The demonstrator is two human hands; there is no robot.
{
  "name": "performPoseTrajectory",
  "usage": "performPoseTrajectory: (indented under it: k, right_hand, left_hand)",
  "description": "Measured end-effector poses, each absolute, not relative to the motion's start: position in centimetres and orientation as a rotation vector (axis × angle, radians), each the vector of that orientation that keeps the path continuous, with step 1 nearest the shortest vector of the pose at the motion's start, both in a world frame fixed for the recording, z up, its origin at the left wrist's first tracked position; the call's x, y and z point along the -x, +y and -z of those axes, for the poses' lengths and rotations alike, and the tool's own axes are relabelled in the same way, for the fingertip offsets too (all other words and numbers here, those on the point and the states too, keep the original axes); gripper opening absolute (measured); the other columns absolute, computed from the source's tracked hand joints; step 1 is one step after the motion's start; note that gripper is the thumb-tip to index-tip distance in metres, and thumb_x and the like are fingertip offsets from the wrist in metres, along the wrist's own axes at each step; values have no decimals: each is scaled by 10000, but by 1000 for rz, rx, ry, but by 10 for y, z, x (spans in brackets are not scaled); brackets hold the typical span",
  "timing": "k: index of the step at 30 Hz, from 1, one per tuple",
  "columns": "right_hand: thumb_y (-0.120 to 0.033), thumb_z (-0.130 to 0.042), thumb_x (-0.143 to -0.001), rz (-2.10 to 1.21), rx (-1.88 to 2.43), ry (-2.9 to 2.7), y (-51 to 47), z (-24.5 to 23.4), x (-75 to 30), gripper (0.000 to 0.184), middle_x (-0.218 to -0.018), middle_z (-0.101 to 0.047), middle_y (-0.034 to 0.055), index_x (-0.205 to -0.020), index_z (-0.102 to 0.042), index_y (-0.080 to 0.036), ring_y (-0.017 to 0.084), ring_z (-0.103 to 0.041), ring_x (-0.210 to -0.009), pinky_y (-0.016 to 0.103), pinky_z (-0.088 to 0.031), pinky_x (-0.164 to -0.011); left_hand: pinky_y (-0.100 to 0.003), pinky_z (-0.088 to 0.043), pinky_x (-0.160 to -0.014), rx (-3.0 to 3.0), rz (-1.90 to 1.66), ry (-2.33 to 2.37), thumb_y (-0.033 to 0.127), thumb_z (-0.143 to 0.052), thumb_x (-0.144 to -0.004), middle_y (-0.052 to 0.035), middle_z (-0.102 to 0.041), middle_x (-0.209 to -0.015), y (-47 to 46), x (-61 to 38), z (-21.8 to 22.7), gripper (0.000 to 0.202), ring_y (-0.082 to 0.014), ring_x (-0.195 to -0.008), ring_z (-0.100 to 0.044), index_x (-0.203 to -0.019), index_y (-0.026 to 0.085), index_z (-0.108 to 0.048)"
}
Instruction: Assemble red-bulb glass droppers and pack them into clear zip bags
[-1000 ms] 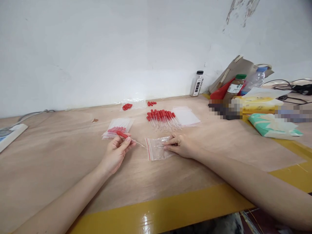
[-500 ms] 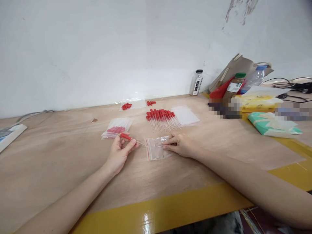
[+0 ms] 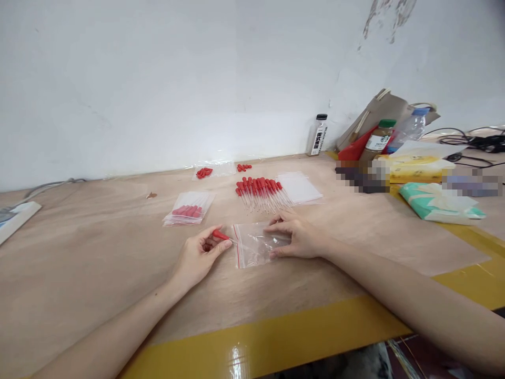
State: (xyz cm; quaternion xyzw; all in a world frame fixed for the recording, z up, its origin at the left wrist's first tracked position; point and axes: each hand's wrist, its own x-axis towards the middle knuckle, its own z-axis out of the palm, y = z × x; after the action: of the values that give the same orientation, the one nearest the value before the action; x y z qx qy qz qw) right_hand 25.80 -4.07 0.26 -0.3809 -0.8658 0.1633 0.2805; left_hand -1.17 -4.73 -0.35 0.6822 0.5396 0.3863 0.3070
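Observation:
My left hand [image 3: 199, 255] is closed around the red rubber bulb of a dropper [image 3: 220, 235]. The dropper's clear tube points right, its front part at the red-lined mouth of a clear zip-lock bag [image 3: 252, 247]; how far in it reaches is hard to see. On the bag's right end lies my right hand [image 3: 302, 237], gripping the plastic between thumb and fingers. Just behind the bag, a row of red-bulbed droppers [image 3: 260, 189] is spread on the table. Filled bags with red bulbs showing [image 3: 187, 210] form a stack beyond my left hand.
White flat bags [image 3: 302, 187] lie right of the dropper row. Loose red bulbs [image 3: 204, 172] rest on plastic near the wall. Bottles [image 3: 316, 136], a tissue pack [image 3: 437, 202] and cables occupy the right. A power strip [image 3: 19, 221] sits far left. Yellow tape [image 3: 256, 337] covers the front edge.
My left hand has moved right and slightly down, bringing the dropper further toward the bag's mouth. My right hand has shifted a little right, and the bag now lies flatter and wider.

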Motion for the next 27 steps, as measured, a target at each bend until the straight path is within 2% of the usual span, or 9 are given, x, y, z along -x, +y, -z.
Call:
performPoseTrajectory:
  k: [4,6,9,13,16,19,21,23,27]
  right_hand:
    - [-500,-694,-596,-443,1038,-2379,-42,-3,-259,638,-1157,-532,96,-1145,-575,-198,224,-473,-1065,378,-353,-939]
    - [-501,-686,-605,-459,1082,-2365,-42,-2,-256,657,-1190,-520,100,-1174,-551,-202,233,-460,-1096,392,-340,-956]
    - [-506,-677,-615,-486,1108,-2354,-43,-2,-253,666,-1202,-518,95,-1193,-534,-208,234,-452,-1114,398,-332,-969]
    - [-516,-674,-614,-494,1090,-2364,-43,-3,-252,675,-1205,-520,85,-1202,-526,-220,235,-454,-1119,398,-341,-966]
    - [-512,-685,-601,-486,1081,-2364,-40,-3,-252,680,-1197,-528,87,-1197,-532,-222,237,-467,-1106,401,-349,-960]
    - [-484,-695,-606,-489,1023,-2370,-36,-1,-251,674,-1188,-542,90,-1198,-532,-205,227,-483,-1093,381,-366,-949]
    - [-466,-695,-616,-502,973,-2375,-34,-1,-249,666,-1187,-549,85,-1206,-523,-208,220,-491,-1091,372,-376,-943]
    - [-459,-693,-622,-519,939,-2375,-32,-1,-248,665,-1189,-554,81,-1214,-513,-216,218,-497,-1093,372,-381,-941]
    - [-457,-694,-620,-526,904,-2372,-31,0,-247,672,-1194,-552,89,-1216,-512,-208,219,-497,-1098,375,-380,-945]
  left_hand:
    - [-257,-422,-530,-1846,-995,1517,405,-682,-640,-12,-666,-689,-45,14,5,262,-153,-589,-569,-821,215,-676]
    - [-257,-408,-515,-1883,-968,1524,414,-677,-642,-14,-663,-660,-45,13,3,238,-155,-574,-562,-764,211,-691]
    - [-277,-443,-591,-1952,-925,1423,398,-645,-683,-24,-686,-779,-46,12,-3,267,-176,-664,-592,-879,223,-692]
    - [-316,-458,-759,-2037,-802,1289,373,-554,-773,-44,-654,-1025,-47,14,-15,370,-198,-865,-597,-1109,224,-598]
    - [-338,-430,-857,-2065,-724,1231,365,-508,-806,-52,-597,-1148,-46,17,-21,381,-210,-984,-563,-1152,217,-567]
    - [-361,-444,-852,-2021,-646,1177,369,-477,-822,-63,-608,-1122,-43,14,-21,387,-211,-940,-581,-1161,203,-563]
    - [-366,-468,-824,-1857,-642,1161,370,-489,-816,-65,-642,-1048,-41,8,-20,416,-199,-872,-608,-1185,187,-539]
    - [-359,-471,-841,-1623,-690,1124,359,-529,-796,-60,-645,-1047,-40,2,-18,425,-189,-881,-619,-1182,183,-530]
    - [-335,-482,-840,-1292,-822,1069,353,-587,-766,-79,-644,-1041,-40,-8,-14,326,-174,-875,-630,-1026,156,-578]
